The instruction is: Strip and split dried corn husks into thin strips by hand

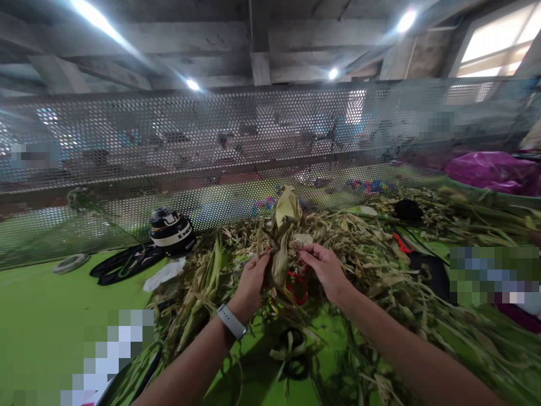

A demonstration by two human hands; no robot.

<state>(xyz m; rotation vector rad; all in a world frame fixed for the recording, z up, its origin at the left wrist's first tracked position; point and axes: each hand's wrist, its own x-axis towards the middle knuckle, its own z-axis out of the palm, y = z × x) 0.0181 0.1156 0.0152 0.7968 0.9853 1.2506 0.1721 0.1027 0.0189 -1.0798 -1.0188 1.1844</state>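
A yellowish corn ear in its dry husk (284, 231) stands upright between my two hands above a heap of husks. My left hand (252, 281), with a white watch on the wrist, is closed on the husk's lower left side. My right hand (324, 266) pinches husk leaves on its right side, fingers curled. A red ring-shaped item (298, 286) lies just under the husk between my wrists.
A pile of dry corn husks and leaves (380, 265) covers the green table (42, 304). A black and white helmet-like object (171, 231) and black straps (127, 260) lie at left. A perforated metal screen (169, 141) runs behind. A purple bag (494, 172) sits far right.
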